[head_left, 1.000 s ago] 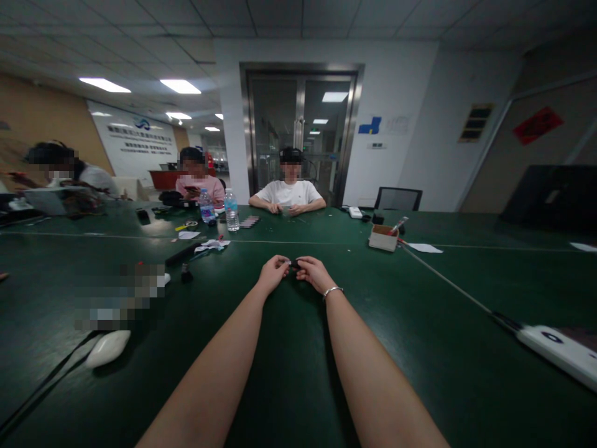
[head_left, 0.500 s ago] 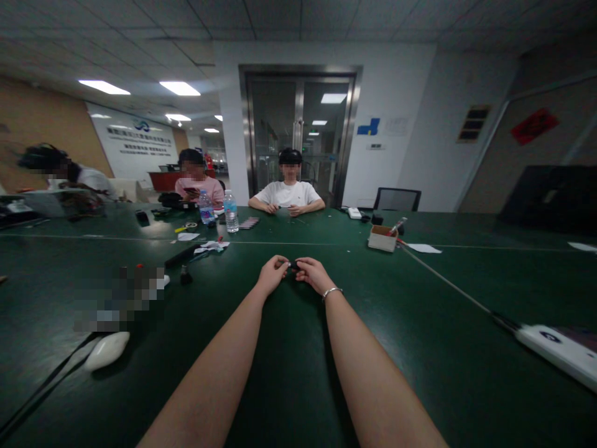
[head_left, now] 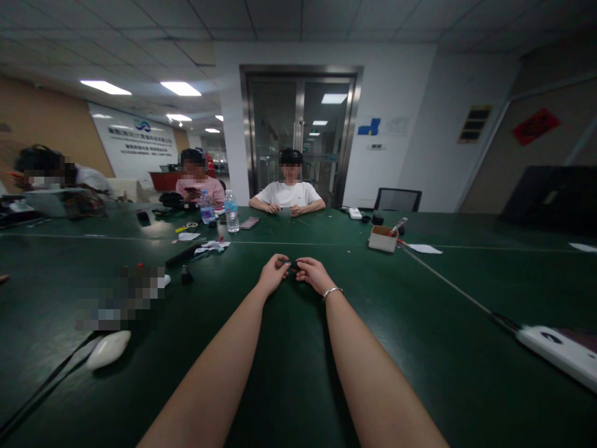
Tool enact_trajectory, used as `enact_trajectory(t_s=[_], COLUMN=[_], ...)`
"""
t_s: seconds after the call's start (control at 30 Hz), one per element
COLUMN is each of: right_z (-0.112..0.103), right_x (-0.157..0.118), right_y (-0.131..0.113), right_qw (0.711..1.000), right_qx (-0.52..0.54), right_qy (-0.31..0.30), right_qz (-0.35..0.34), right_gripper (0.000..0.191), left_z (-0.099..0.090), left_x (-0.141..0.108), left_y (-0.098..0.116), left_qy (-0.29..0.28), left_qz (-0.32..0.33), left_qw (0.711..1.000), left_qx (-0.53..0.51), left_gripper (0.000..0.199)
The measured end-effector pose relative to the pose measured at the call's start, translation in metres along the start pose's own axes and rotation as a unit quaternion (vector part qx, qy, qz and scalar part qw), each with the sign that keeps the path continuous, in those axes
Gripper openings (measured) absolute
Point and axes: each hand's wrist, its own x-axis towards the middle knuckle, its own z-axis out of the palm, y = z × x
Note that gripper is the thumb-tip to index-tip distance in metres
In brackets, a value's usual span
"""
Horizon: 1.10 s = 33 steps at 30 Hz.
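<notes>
Small dark thing [head_left: 294, 266] between left hand [head_left: 274, 274] and right hand [head_left: 314, 274], well in from far edge of bench [head_left: 293, 373]. Right's nearer, fingers pinched tight on it; left fingers bunched beside, can't tell if gripping. Long axis? Too tiny.

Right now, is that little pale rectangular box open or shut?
Open: the box shows its brown inside, and a slim pale object sticks up from it.
</notes>
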Motion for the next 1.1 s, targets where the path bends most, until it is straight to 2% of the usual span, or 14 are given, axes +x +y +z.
enact_trajectory(t_s=[0.33,0.57,0.77,1.1], right_z=[0.0001,-0.0006,0.0001,-0.0003], right_x=[0.0012,0.0014,0.0005,0.0007], right_y=[0.0003,0.0012,0.0004,0.0001], right_qw=[1.0,1.0,1.0,1.0], right_qx=[0.004,0.003,0.003,0.011], right_qy=[0.008,0.0,0.001,0.005], right_qz=[0.002,-0.002,0.003,0.003], right_gripper=[0.008,0.01,0.011,0.008], left_z=[-0.0009,0.0009,-0.0008,-0.0015], left_x=[0.002,0.0005,0.0005,0.0018], left_y=[-0.0025,0.001,0.0004,-0.0005], left_qy=[-0.024,-0.009,-0.008,-0.021], left_qz=[-0.002,-0.013,0.001,-0.002], left_qw=[1.0,1.0,0.999,0.999], left_qx=[0.004,-0.008,-0.032,-0.036], left_gripper=[0.022,0.017,0.03,0.025])
